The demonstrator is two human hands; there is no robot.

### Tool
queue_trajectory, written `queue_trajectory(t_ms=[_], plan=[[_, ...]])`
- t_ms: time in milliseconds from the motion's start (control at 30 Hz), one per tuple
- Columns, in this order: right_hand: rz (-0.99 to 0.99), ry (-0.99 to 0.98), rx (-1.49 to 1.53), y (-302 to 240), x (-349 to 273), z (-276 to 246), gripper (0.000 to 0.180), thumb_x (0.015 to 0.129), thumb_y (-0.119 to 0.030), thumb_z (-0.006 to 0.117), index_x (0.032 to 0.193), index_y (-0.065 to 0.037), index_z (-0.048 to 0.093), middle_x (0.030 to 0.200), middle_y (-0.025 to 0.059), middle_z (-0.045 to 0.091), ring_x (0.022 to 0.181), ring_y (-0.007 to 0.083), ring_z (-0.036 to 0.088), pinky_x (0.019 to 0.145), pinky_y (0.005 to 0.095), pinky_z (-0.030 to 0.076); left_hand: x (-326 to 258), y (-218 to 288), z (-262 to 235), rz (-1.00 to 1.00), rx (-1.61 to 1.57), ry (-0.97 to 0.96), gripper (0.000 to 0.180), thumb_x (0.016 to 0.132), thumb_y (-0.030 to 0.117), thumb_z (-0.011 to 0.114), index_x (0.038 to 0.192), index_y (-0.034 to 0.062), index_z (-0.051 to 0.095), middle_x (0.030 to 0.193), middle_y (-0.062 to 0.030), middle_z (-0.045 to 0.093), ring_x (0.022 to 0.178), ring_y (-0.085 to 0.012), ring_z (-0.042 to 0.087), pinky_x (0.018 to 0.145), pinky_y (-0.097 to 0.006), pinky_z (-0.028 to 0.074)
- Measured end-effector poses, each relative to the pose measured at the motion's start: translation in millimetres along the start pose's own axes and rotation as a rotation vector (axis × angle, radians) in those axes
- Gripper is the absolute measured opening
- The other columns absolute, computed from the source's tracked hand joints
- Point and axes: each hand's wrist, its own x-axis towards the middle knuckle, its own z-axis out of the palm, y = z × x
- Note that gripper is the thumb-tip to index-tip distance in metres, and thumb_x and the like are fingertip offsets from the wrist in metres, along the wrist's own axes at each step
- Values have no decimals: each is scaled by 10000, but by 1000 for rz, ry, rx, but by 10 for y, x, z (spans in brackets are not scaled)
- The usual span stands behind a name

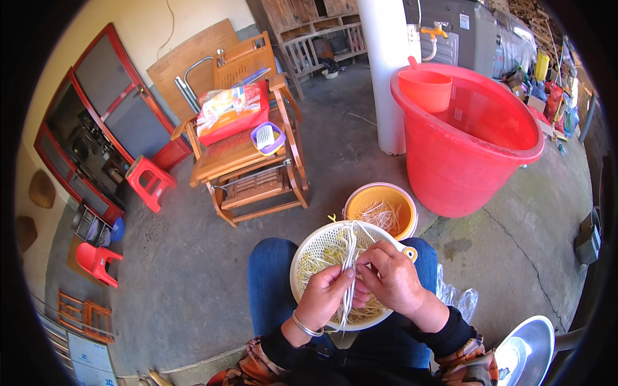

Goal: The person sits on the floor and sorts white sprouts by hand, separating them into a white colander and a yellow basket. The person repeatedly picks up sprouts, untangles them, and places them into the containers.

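Bright daylight, seemingly from the right, glares off the metal basin (539,350); fisheye edges bend.

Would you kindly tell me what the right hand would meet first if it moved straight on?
The right hand would likely meet the bunch of white strands first; depth is hard to judge.

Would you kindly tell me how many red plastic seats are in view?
2: one red seat near the red-framed door, another red seat near the blue container; others may be hidden.
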Motion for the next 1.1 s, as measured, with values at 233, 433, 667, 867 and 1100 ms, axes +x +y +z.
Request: queue_trajectory(t_ms=[233,433,667,867,1100], plan=[[-66,3,-111,-20,39,-33,122,776,-32,697,869,-52,621,863,117,609,724,330,640,618,396,531,26,24,-19,-17,-27,30,213,1031,169,502,1049,-25,588,812,-65,649,660,-137,654,620,-261,582],[-124,-65,-133,1,74,-75,150,748,-21,694,862,-35,597,830,124,590,695,320,625,599,383,525,61,44,-103,-60,64,-93,203,1033,167,498,1015,-17,581,799,-56,630,633,-116,617,592,-255,559],[670,-97,851,64,18,-67,20,927,-42,581,935,-32,566,840,65,614,674,166,603,574,285,501,66,114,-161,-97,-284,-130,242,1033,198,466,1079,-8,585,865,-93,647,753,-207,662,698,-344,582],[749,-39,1321,121,-54,-111,64,952,-11,513,990,-12,565,959,114,646,760,163,628,626,314,558,150,246,-284,-77,-538,-47,237,1029,191,467,1129,19,594,1078,-167,679,999,-303,671,883,-462,549],[746,-142,1350,168,-125,-116,130,939,9,477,993,-5,594,962,123,646,793,176,633,643,333,579,200,246,-267,32,-517,-51,241,1023,130,462,1212,14,556,1181,-194,640,1152,-343,611,979,-496,509]])
